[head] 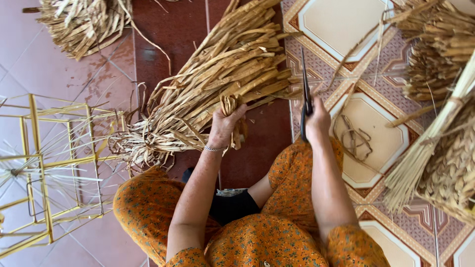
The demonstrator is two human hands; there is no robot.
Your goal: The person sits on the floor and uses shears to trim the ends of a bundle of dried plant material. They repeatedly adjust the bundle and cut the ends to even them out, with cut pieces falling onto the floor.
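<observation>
— Nearest the camera?
— Orange patterned sleeves and lap [257, 242], forearms reaching away over the knees.

— And at the left hand [223, 124]?
— Clenched around a small twist of dried straw strips [230, 105], thumb over the top, a thin bracelet [213, 148] at the wrist. Loose ends hanging below the fist.

— The right hand [317, 121]?
— Closed on the handles of dark scissors [306, 91] — blades pointing away from the grip, tips up past the fingers. Whether the blades stand apart, cannot tell.

— Beyond the left fist?
— A big sheaf of the same dried strips [222, 74], fanned out on the dark red floor tiles [168, 29], touching the held twist at its near edge.

— Off to the right of the scissors?
— A few curled strips [354, 138] on a patterned cream tile [376, 128]; farther right, a half-woven straw basket [448, 168] with stiff stalks sticking out, and another bundle [435, 44] above it.

— Left of the grip?
— A yellow wire frame [44, 168], well apart. Farthest off, one more straw heap [84, 22] at the top corner.
</observation>
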